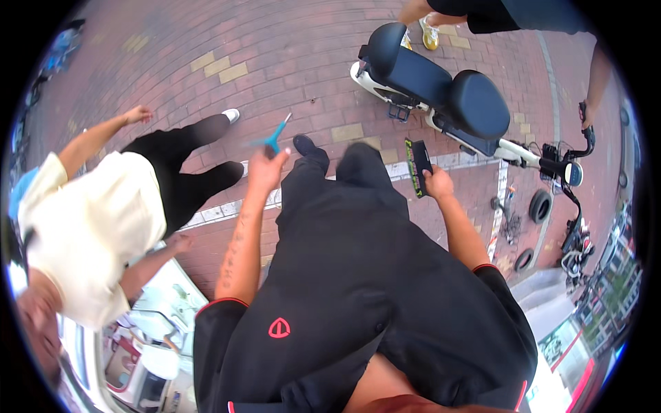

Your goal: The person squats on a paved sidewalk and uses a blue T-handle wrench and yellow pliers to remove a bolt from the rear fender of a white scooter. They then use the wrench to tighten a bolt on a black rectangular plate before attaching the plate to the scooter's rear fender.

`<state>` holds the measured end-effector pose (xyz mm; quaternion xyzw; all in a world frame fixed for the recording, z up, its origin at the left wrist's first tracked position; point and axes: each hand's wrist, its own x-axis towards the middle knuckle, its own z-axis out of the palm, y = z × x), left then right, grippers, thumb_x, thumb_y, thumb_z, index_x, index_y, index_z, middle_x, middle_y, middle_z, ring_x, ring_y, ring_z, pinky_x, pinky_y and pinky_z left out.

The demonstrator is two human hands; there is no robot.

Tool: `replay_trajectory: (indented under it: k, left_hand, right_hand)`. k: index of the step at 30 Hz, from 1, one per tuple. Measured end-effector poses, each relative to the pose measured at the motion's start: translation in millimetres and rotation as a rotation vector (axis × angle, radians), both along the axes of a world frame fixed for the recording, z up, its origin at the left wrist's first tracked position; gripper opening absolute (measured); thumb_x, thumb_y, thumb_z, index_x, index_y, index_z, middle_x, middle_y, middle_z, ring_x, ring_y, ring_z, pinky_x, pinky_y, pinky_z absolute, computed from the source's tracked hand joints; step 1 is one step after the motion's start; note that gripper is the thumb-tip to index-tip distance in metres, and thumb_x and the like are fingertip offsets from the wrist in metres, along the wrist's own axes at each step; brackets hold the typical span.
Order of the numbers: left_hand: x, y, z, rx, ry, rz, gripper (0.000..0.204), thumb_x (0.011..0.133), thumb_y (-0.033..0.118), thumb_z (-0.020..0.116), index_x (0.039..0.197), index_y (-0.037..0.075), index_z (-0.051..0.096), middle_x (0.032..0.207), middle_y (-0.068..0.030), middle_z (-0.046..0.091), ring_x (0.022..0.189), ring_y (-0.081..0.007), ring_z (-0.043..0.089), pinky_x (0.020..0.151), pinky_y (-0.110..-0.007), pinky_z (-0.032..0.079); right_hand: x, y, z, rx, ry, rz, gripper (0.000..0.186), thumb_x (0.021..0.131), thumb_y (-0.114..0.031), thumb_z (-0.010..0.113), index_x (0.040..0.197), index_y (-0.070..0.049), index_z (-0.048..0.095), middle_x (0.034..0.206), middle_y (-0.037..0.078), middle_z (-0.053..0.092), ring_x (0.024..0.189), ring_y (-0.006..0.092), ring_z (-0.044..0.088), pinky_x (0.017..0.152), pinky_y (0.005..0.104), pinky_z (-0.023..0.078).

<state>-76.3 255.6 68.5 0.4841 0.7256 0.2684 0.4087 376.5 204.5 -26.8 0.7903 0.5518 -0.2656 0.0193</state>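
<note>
My left hand (265, 165) grips a teal three-pronged tool (277, 132) with a metal tip, held out in front of my left leg. My right hand (438, 180) is closed on a flat black rectangular object (421, 165) with a bright green patterned edge, beside my right leg. Just ahead of my right hand stands a white electric scooter (420, 79) with a black two-part seat.
A person in a cream shirt (96, 227) walks at my left. Another person (482, 14) holds the scooter's handlebar. Two tyres (540, 205) and loose parts lie on the brick paving at right. A white container with assorted items (165, 306) is at lower left.
</note>
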Motion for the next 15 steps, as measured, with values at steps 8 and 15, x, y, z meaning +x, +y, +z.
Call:
replay_trajectory:
  k: [8,15]
  left_hand:
    - [5.2,152.6,15.2,-0.067,-0.143,-0.296,0.031,0.079,0.022,0.074,0.088,-0.002,0.057,0.072,-0.0058,0.06,0.066,-0.0138,0.055,0.06,-0.031,0.045]
    - [6.4,269.1,-6.5,-0.242,-0.047,-0.601,0.036,0.08,0.031,0.073,0.088,0.0,0.057,0.071,-0.0074,0.057,0.067,-0.0167,0.051,0.063,-0.034,0.044]
  right_hand:
    - [-69.2,-102.2,12.1,-0.497,0.041,-0.341,0.039,0.088,-0.035,0.058,0.113,-0.006,0.062,0.107,0.022,0.064,0.103,0.0386,0.061,0.089,0.0454,0.048]
    - [-157.0,-9.2,-70.7,-0.472,0.118,-0.455,0.036,0.089,-0.034,0.055,0.109,-0.006,0.063,0.103,0.021,0.066,0.101,0.0386,0.061,0.086,0.0465,0.048]
